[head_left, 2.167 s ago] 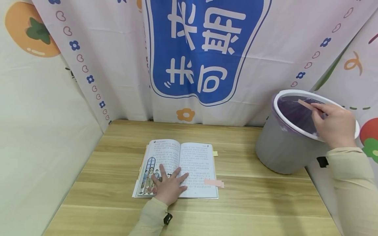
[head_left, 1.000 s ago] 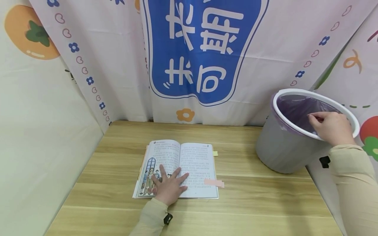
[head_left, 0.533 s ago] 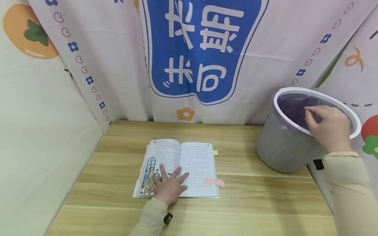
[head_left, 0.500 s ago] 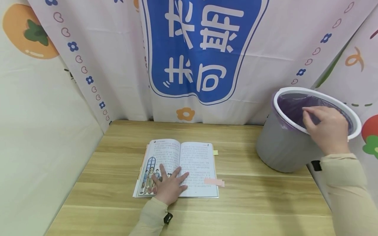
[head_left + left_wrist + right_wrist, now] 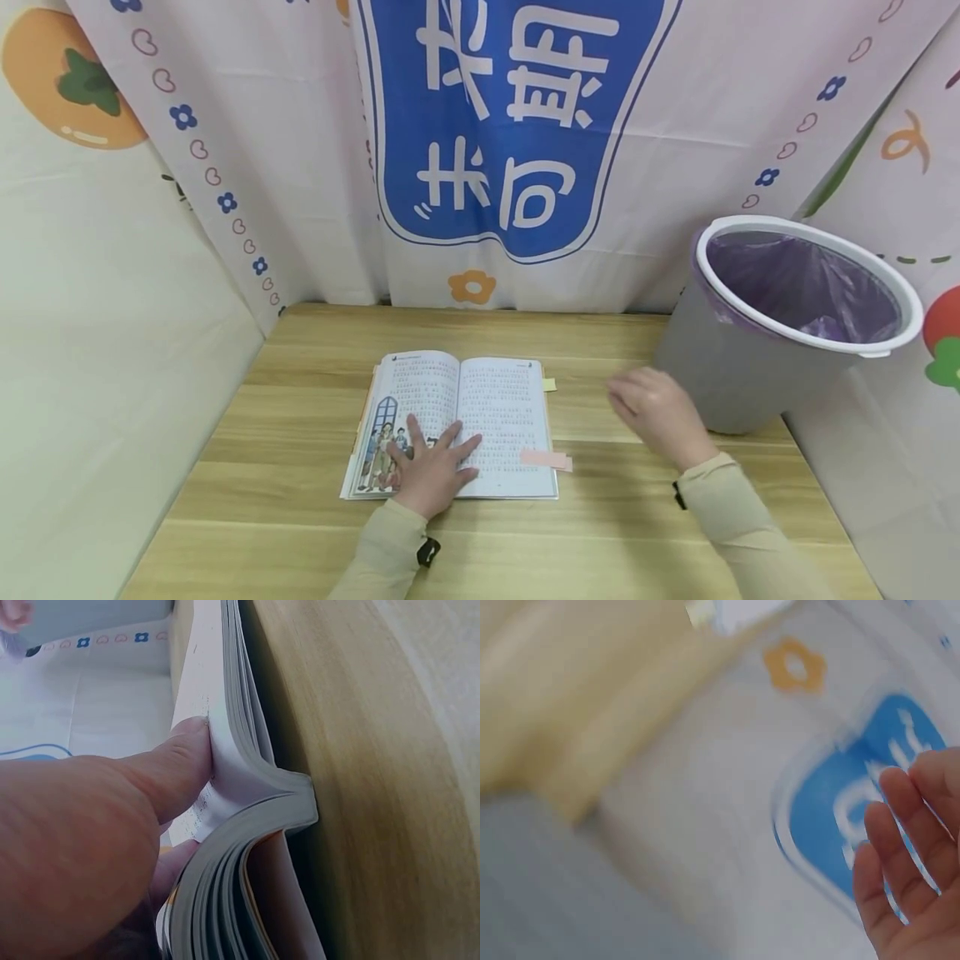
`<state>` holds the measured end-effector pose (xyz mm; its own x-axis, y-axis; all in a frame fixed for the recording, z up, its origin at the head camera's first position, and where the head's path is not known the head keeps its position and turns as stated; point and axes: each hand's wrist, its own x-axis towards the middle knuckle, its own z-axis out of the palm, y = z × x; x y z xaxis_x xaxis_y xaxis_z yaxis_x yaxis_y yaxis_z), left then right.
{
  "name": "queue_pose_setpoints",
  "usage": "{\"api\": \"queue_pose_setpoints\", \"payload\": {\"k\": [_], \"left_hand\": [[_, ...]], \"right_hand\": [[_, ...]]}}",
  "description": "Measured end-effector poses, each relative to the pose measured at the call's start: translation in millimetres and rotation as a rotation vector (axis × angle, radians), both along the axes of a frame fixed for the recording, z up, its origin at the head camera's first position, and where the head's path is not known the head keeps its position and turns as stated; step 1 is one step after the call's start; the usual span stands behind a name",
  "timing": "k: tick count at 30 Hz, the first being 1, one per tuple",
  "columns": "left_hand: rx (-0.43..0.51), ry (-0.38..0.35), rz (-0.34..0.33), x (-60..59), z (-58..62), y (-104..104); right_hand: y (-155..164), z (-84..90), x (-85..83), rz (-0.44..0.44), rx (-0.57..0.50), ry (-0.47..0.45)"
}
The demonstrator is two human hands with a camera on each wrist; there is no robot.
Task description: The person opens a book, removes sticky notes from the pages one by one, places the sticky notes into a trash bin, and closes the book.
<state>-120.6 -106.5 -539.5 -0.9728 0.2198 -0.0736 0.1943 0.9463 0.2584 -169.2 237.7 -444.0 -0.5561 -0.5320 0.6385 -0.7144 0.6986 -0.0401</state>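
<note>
Moved since a moment ago: right hand, away from the mouth of the bin and down to a spot low over the surface, between the bin and the book. Nothing in it now. Fingers loosely spread and straight in the right wrist view, palm bare (the pink strip once pinched over the bin no longer to be seen in any view, and not to be made out inside the purple liner either). Apart from the book, touching neither page nor bin.

Unmoved: left hand, flat on the lower middle of the open book with fingers fanned across both pages, thumb pressing the paper down near the page edge in the left wrist view. Book lying open at the middle of the surface, same place as before.

Judged from that: one strip dealt with, empty hand back on the book's side of the surface, pages held ready.

Counted:
- open book, one
- pink strip, one, stuck at the lower right of the right-hand page and jutting past its edge
- small yellow tab, one, at the upper right edge of the same page
- grey bin with white rim, one, at the right rear of the surface, tilted toward the camera
- purple liner, one, inside it
- hands, two, both in beige sleeves
</note>
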Motion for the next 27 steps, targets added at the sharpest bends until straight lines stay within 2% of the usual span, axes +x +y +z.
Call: {"api": "queue_pose_setpoints", "payload": {"k": [7, 13, 18, 27], "left_hand": [[0.002, 0.007, -0.002, -0.3, -0.7, 0], [0.012, 0.014, -0.002, -0.4, 0.4, 1], [0.016, 0.008, 0.001, -0.1, 1.0, 0], [0.017, 0.010, 0.000, -0.2, 1.4, 0]], "right_hand": [[-33, -62.4, 15.6, -0.032, 0.091, -0.274], [-49, -96.6, 26.1, -0.080, 0.115, -0.460], [-58, -109.1, 28.2, -0.073, 0.154, -0.465], [-66, -110.9, 29.4, -0.054, 0.223, -0.393]]}}
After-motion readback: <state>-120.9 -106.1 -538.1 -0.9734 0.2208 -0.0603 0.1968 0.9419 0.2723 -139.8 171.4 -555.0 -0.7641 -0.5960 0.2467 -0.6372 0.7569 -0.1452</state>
